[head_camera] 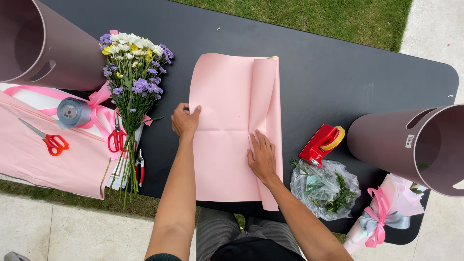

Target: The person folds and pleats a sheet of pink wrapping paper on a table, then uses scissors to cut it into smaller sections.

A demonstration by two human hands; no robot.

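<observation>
Head view, steeply down, near table (338, 77)

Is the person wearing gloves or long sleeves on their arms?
No gloves. Both the left hand and the right hand are bare, with bare fingers and no rings, watch or bracelets showing. The forearms are uncovered too. Only a dark sleeve edge shows high on the left arm, at the bottom of the picture, so the sleeves look short.
</observation>
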